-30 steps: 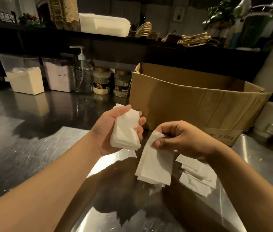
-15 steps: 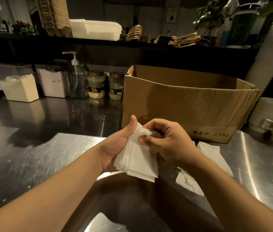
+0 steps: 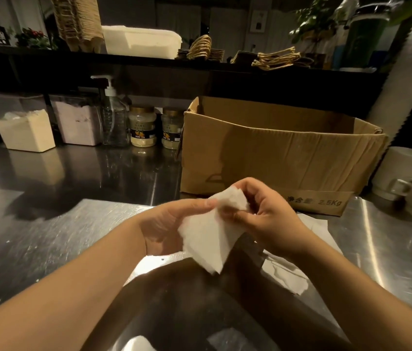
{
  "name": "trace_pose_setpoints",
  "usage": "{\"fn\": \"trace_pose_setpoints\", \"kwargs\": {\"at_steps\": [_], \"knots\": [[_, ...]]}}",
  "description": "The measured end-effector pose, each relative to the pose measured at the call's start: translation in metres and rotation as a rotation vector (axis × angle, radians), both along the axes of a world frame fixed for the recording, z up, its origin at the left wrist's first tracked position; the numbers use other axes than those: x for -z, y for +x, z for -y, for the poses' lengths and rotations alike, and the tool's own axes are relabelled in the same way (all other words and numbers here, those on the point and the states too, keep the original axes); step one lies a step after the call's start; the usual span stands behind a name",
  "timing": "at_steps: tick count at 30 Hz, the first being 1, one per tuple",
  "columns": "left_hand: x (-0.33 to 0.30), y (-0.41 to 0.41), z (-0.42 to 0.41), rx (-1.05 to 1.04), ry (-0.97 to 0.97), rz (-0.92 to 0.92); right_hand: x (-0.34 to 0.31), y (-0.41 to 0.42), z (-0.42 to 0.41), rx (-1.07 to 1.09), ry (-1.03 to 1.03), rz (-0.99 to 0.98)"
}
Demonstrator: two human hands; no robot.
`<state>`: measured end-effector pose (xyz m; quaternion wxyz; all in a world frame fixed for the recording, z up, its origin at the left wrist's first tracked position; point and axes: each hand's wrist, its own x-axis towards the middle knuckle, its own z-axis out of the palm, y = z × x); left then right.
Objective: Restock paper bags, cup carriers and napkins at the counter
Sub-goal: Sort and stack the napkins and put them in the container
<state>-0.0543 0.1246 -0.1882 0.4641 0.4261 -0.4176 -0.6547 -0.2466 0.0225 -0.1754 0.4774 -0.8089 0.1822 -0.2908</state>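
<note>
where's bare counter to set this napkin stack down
Bare steel counter lies left of the left hand, in front of the powder tubs and pump bottle. Crowded on the right: loose napkins beside the cardboard box, white cups beyond.

Two bare forearms — no sleeves, no gloves; left grip, right grip — ringless.

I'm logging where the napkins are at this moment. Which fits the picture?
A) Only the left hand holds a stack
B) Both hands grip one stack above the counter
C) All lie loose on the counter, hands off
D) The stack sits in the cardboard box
B: the left hand and right hand both grip the napkin stack above the steel counter, in front of the cardboard box.
</note>
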Motion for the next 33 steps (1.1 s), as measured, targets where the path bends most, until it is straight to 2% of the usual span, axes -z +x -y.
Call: {"fn": "trace_pose_setpoints", "kwargs": {"at_steps": [3, 7, 11, 15, 17, 19, 21, 24, 26, 28, 30, 33], "knots": [[0.002, 0.0, 0.005, -0.159, -0.138, 0.25, 0.011, 0.004, 0.002, 0.213, 0.151, 0.146], [0.012, 0.0, 0.015, -0.478, -0.209, 0.616, 0.018, 0.0, 0.011, 0.107, 0.26, 0.121], [0.02, 0.005, 0.015, -0.405, -0.157, 0.762, 0.021, -0.011, 0.021, 0.086, -0.069, -0.189], [0.021, 0.002, 0.017, -0.319, -0.13, 0.926, 0.016, -0.008, 0.018, 0.128, -0.294, -0.429], [0.02, 0.003, 0.016, -0.362, -0.164, 0.934, 0.013, -0.006, 0.019, 0.179, -0.472, -0.525], [0.018, 0.001, 0.014, -0.426, -0.226, 0.828, 0.009, -0.006, 0.018, 0.211, -0.517, -0.537], [0.015, -0.002, 0.014, -0.496, -0.322, 0.623, 0.007, -0.007, 0.014, 0.176, -0.379, -0.425], [0.014, -0.005, 0.015, -0.51, -0.365, 0.36, 0.012, -0.004, 0.008, 0.061, 0.025, -0.084], [0.016, -0.009, 0.014, -0.403, -0.293, 0.398, 0.018, -0.002, 0.009, 0.042, 0.253, 0.103], [0.017, -0.011, 0.013, -0.356, -0.207, 0.539, 0.02, -0.001, 0.009, 0.044, 0.329, 0.176], [0.014, -0.006, 0.015, -0.448, -0.197, 0.634, 0.021, -0.003, 0.014, 0.047, 0.296, 0.168], [0.016, 0.005, 0.015, -0.519, -0.256, 0.585, 0.025, -0.007, 0.021, 0.033, 0.281, 0.021]]}}
